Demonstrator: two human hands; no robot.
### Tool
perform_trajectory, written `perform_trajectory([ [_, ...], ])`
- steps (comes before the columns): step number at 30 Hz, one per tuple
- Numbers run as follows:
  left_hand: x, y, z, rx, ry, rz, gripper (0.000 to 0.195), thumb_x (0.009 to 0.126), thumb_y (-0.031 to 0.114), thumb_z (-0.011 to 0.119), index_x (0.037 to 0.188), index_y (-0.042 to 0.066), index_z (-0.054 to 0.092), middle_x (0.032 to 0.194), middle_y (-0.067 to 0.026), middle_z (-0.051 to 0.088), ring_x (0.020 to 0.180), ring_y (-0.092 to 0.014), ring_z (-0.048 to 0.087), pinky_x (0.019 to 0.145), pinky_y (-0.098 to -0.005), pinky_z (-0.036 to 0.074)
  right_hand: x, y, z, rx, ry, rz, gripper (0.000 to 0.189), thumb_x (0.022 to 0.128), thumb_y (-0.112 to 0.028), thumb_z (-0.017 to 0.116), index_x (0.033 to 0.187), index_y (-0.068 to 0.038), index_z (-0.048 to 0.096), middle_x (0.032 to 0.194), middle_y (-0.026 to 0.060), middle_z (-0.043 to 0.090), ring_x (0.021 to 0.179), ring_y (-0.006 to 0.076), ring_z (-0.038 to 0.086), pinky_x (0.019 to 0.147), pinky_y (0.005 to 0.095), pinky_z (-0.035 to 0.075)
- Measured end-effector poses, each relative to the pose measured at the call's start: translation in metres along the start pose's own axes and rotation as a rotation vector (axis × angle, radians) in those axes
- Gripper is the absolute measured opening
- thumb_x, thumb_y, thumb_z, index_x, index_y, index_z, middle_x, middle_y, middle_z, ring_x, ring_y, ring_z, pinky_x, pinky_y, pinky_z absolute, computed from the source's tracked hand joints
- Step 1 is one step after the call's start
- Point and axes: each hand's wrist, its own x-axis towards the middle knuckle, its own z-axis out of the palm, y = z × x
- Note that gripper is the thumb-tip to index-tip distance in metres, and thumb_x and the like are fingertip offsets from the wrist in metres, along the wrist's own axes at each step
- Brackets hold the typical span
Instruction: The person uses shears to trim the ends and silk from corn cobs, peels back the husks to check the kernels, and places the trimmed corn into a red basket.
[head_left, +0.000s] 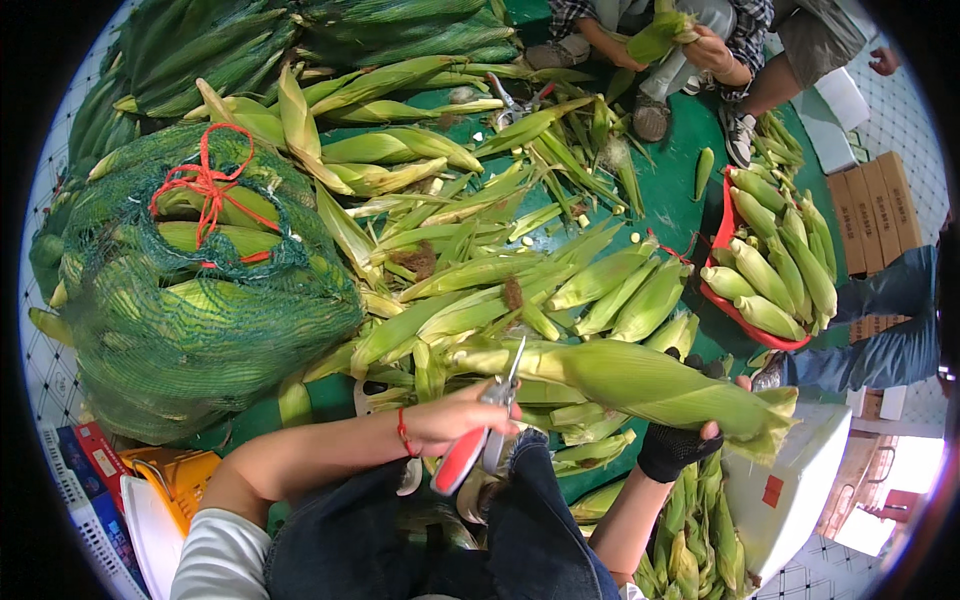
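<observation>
My left hand (471, 418), with a red string bracelet at the wrist, grips pruning shears (491, 431) with red and grey handles. Their blades point up beside the stalk end of a large green ear of corn in its husk (652, 381). In a black fingerless glove, my right hand (679, 448) holds that ear from below, near its tip. The ear lies roughly level, stalk to the left. Behind it, loose husk leaves (465, 277) and corn silk cover much of the green floor (667, 172). Several more ears (649, 300) lie just beyond the held one.
A green mesh sack of corn (202, 330), tied with red string, stands left. A red basket (720, 251) of ears is at right, near a white foam box (787, 480). Another person's hands (705, 49) hold corn at the top, near other shears (514, 109).
</observation>
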Motion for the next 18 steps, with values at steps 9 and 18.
perform_trajectory([
  [9, -0.002, -0.003, -0.019, 0.153, 0.158, 0.241, 0.053, 0.082, 0.000, 0.048, 0.133, 0.004, 0.033, 0.090, -0.0051, 0.054, 0.069, -0.016, 0.059, 0.059, -0.0308, 0.051, -0.004, 0.011, 0.017, -0.287, 0.009, -0.071, 0.092, 0.064, -0.045, 0.079, 0.131, -0.012, 0.026, 0.129, 0.0140, 0.043, 0.113, 0.0291, 0.049, 0.096, 0.0447, 0.040],
  [18, 0.001, -0.012, -0.062, 0.016, 0.605, 0.263, 0.028, 0.079, 0.010, 0.057, 0.104, 0.004, 0.046, 0.073, -0.0043, 0.051, 0.055, -0.015, 0.054, 0.047, -0.0309, 0.048, -0.009, -0.027, 0.036, -0.179, -0.426, -0.211, 0.087, 0.068, -0.025, 0.079, 0.136, -0.016, 0.027, 0.137, 0.0209, 0.035, 0.122, 0.0416, 0.039, 0.100, 0.0583, 0.034],
])
